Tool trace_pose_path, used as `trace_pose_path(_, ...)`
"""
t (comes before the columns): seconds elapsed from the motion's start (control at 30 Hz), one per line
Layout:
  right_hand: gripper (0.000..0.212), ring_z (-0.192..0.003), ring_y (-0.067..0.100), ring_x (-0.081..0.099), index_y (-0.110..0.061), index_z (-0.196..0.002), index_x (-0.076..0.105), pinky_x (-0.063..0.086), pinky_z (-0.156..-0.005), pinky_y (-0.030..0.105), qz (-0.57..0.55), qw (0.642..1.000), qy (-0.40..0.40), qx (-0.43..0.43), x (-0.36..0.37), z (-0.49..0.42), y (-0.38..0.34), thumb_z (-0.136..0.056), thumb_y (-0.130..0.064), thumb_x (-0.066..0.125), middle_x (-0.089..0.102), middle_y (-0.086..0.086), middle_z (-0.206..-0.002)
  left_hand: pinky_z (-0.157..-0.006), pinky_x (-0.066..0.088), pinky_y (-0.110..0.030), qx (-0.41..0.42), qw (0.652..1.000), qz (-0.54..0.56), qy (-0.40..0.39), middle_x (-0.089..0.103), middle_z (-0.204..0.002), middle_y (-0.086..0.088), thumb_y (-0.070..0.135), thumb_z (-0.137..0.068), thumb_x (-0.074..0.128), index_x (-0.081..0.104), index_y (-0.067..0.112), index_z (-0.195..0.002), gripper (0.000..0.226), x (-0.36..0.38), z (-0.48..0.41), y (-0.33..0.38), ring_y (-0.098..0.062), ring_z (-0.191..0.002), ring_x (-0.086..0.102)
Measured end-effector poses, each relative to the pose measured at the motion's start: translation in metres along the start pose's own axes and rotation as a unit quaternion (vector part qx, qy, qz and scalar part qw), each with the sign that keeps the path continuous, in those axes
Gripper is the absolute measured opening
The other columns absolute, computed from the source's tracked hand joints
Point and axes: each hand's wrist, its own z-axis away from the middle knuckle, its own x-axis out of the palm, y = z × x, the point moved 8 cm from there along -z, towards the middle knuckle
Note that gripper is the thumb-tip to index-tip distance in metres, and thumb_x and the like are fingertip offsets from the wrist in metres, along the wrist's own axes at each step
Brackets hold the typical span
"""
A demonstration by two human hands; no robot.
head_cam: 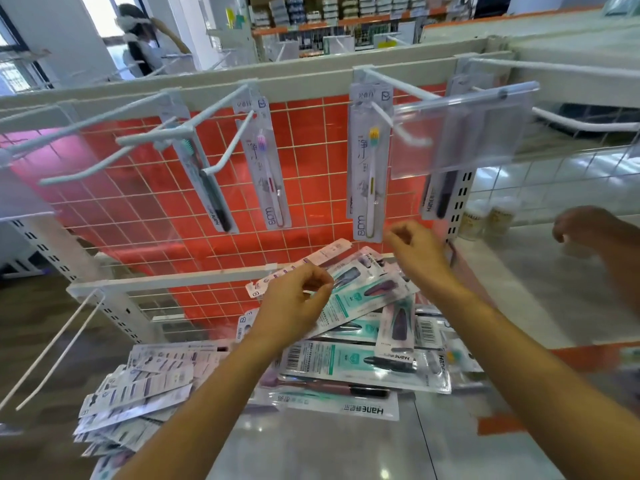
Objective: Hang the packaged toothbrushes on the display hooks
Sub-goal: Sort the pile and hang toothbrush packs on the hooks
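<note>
My left hand [298,299] curls over the toothbrush pile [346,362]; I cannot tell if its grip holds one. My right hand [419,251] hovers, grip loose, empty

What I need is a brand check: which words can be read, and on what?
"Hane": frontmost loose pack, upside down.
"Hane": hung dark-brush packs, left and right.
"BOM", roughly: hung pink-brush pack and yellow-brush pack.
Barcode digits, fine print: too small to read.
</note>
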Motion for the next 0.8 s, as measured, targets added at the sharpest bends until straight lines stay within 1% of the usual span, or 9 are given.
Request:
trace_pose_path(0.07,0.013,-0.091,0.013,0.06,-0.015,-0.106,0.063,0.049,-0.077,0.024,0.067,0.997,-0.049,0.003,0.008,0.009,0.014,-0.095,-0.019,0.058,0.064,-0.004,-0.096,-0.096,0.044,-0.028,0.028,0.99,-0.135,-0.032,0.064,-0.113,0.008,0.029,-0.092,0.064,0.065,0.023,-0.112,0.021,0.01,0.0,-0.002,-0.01,-0.109,0.056)
trace_pose_path(0.13,0.015,-0.097,0.016,0.061,-0.015,-0.107,0.065,0.05,-0.087,0.032,0.136,0.988,-0.069,0.003,0.012,0.014,0.025,-0.093,-0.018,0.06,0.066,-0.001,-0.103,-0.104,0.036,-0.03,0.042,0.967,-0.241,-0.076,0.053,-0.132,0.007,0.038,-0.091,0.063,0.056,0.027,-0.127,0.039,0.023,0.001,-0.005,-0.014,-0.126,0.043)
trace_pose_path(0.2,0.02,-0.102,0.017,0.06,-0.014,-0.112,0.065,0.047,-0.088,0.029,0.192,0.978,-0.086,-0.019,0.014,0.018,0.029,-0.092,-0.014,0.06,0.066,0.002,-0.109,-0.11,0.034,-0.035,0.045,0.947,-0.3,-0.107,0.042,-0.143,0.005,0.043,-0.089,0.064,0.046,0.029,-0.137,0.054,0.035,0.002,-0.01,-0.017,-0.134,0.032)
trace_pose_path(0.3,0.029,-0.109,0.02,0.058,-0.013,-0.12,0.062,0.044,-0.088,0.027,0.251,0.959,-0.126,-0.026,0.02,0.023,0.035,-0.092,-0.009,0.056,0.064,0.004,-0.12,-0.113,0.029,-0.04,0.051,0.921,-0.364,-0.129,0.03,-0.153,0.0,0.046,-0.089,0.062,0.036,0.03,-0.143,0.063,0.047,0.003,-0.016,-0.022,-0.141,0.023)
trace_pose_path(0.4,0.031,-0.111,0.025,0.057,-0.012,-0.121,0.061,0.046,-0.09,0.034,0.315,0.938,-0.145,-0.027,0.023,0.027,0.044,-0.09,-0.009,0.056,0.063,0.009,-0.122,-0.113,0.025,-0.041,0.05,0.899,-0.413,-0.136,0.025,-0.156,-0.003,0.045,-0.092,0.057,0.032,0.026,-0.145,0.062,0.054,0.002,-0.018,-0.025,-0.144,0.02)
trace_pose_path(0.53,0.031,-0.107,0.025,0.058,-0.016,-0.12,0.062,0.046,-0.084,0.032,0.332,0.933,-0.142,-0.01,0.026,0.032,0.055,-0.09,-0.011,0.058,0.062,0.007,-0.121,-0.115,0.022,-0.044,0.066,0.875,-0.459,-0.138,0.028,-0.153,-0.009,0.041,-0.094,0.053,0.033,0.02,-0.144,0.057,0.067,-0.001,-0.016,-0.029,-0.143,0.021)
trace_pose_path(0.67,0.021,-0.103,0.022,0.061,-0.018,-0.111,0.064,0.051,-0.089,0.04,0.324,0.936,-0.138,-0.007,0.033,0.036,0.058,-0.09,-0.02,0.062,0.065,0.006,-0.113,-0.114,0.023,-0.045,0.075,0.878,-0.453,-0.133,0.036,-0.147,-0.009,0.042,-0.095,0.05,0.036,0.019,-0.14,0.053,0.079,-0.007,-0.017,-0.029,-0.138,0.028)
trace_pose_path(0.73,0.02,-0.096,0.019,0.062,-0.018,-0.111,0.063,0.052,-0.085,0.038,0.323,0.937,-0.131,-0.001,0.033,0.038,0.058,-0.091,-0.02,0.061,0.066,0.006,-0.109,-0.111,0.028,-0.045,0.077,0.882,-0.446,-0.134,0.041,-0.143,-0.007,0.045,-0.095,0.05,0.038,0.019,-0.138,0.052,0.084,-0.009,-0.018,-0.028,-0.134,0.033)
trace_pose_path(0.8,0.02,-0.078,0.012,0.059,-0.015,-0.112,0.062,0.049,-0.073,0.03,0.311,0.942,-0.13,0.008,0.03,0.038,0.061,-0.093,-0.017,0.057,0.069,0.006,-0.102,-0.107,0.033,-0.043,0.069,0.887,-0.436,-0.133,0.045,-0.139,-0.006,0.047,-0.094,0.051,0.039,0.02,-0.137,0.052,0.087,-0.011,-0.022,-0.027,-0.129,0.038)
